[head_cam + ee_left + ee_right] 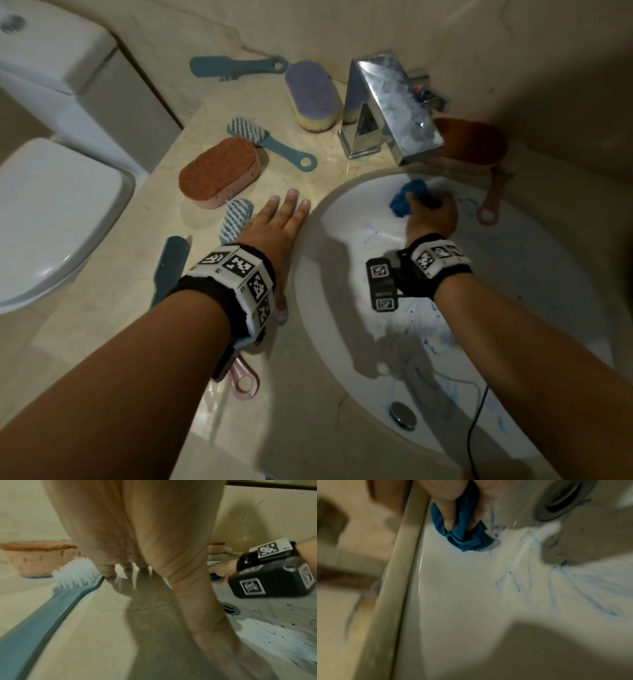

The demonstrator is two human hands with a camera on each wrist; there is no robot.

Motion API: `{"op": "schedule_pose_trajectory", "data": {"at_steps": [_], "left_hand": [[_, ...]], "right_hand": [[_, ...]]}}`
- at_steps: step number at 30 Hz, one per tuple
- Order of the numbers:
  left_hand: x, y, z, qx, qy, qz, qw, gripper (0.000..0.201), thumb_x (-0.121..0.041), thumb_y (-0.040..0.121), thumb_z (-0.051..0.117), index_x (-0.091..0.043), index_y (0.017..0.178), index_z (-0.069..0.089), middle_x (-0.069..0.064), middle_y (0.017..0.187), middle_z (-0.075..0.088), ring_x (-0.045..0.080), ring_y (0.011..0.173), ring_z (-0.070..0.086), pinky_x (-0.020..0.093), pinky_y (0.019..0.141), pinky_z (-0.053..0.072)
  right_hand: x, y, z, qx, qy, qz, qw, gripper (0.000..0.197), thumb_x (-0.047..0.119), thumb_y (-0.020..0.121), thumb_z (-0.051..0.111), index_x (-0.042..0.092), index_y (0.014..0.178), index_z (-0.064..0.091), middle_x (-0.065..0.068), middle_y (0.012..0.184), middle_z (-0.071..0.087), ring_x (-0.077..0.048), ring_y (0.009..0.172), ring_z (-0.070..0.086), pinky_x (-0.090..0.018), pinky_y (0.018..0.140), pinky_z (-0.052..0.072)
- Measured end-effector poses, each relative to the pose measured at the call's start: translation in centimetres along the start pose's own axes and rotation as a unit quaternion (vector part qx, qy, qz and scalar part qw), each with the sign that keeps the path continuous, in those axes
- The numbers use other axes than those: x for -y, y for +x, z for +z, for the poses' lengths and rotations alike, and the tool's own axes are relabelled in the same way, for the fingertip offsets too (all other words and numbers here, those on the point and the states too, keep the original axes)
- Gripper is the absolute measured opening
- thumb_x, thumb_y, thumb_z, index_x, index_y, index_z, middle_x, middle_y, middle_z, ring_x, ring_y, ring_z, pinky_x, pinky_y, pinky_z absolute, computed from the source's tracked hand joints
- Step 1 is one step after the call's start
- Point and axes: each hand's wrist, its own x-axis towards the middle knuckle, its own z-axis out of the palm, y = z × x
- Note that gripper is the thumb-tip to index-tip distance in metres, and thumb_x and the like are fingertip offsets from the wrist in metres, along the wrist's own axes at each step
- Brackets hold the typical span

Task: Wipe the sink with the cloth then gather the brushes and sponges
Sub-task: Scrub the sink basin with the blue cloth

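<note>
My right hand [432,214] grips a bunched blue cloth [407,197] and presses it against the far inner wall of the white sink [335,329], just below the tap. The cloth [465,534] shows between my curled fingers [449,513] in the right wrist view. Blue smears [431,335] streak the basin. My left hand [282,226] lies flat and open on the counter [113,308] beside the sink rim, next to a blue brush [236,217]. On the counter lie an orange sponge [219,171], a purple sponge [311,94] and more blue brushes [270,144].
A chrome tap [390,109] overhangs the sink's back edge. Behind it sit another orange sponge [472,140] and a pink brush [489,205]. A pink brush handle [245,382] pokes out under my left wrist. A toilet [51,205] stands left. The drain [403,415] is near.
</note>
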Motion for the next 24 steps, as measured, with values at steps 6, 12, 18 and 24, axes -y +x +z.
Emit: {"op": "schedule_pose_trajectory", "data": {"at_steps": [6,12,18,24], "left_hand": [[0.0,0.0,0.0,0.005,0.003,-0.001,1.000,0.171,-0.047,0.028,0.093,-0.018,0.143,-0.030,0.006,0.151,-0.035,0.029,0.143,-0.023,0.045,0.120,0.006],[-0.1,-0.3,-0.3,0.013,-0.004,-0.002,1.000,0.169,-0.046,0.032,0.093,-0.019,0.142,-0.031,0.004,0.151,-0.035,0.029,0.143,-0.023,0.046,0.120,0.005],[-0.2,-0.2,-0.2,0.013,-0.001,-0.005,1.000,0.169,-0.045,0.031,0.093,-0.018,0.143,-0.031,0.004,0.151,-0.035,0.029,0.143,-0.023,0.046,0.120,0.006],[-0.4,-0.5,-0.5,0.017,-0.012,-0.010,1.000,0.167,-0.043,0.033,0.094,-0.019,0.143,-0.030,0.003,0.151,-0.035,0.028,0.143,-0.023,0.046,0.120,0.004]], "right_hand": [[-0.4,-0.4,1.0,-0.011,-0.014,-0.026,1.000,0.018,0.006,0.079,0.069,0.005,0.095,0.062,-0.017,0.113,0.063,-0.026,0.101,0.061,-0.008,0.064,0.039],[-1.1,0.7,-0.4,-0.028,-0.008,-0.011,0.999,0.031,0.012,0.081,0.069,0.002,0.110,0.062,-0.017,0.120,0.061,-0.027,0.109,0.059,-0.029,0.095,0.046],[0.0,0.8,-0.5,-0.019,0.013,0.024,0.999,0.037,0.009,0.083,0.067,-0.002,0.117,0.059,-0.013,0.120,0.062,-0.024,0.110,0.058,-0.008,0.073,0.036],[-0.7,-0.2,0.9,0.043,0.029,-0.023,0.998,0.025,0.003,0.076,0.072,0.000,0.100,0.067,-0.012,0.105,0.068,-0.019,0.091,0.061,-0.010,0.070,0.047]]}}
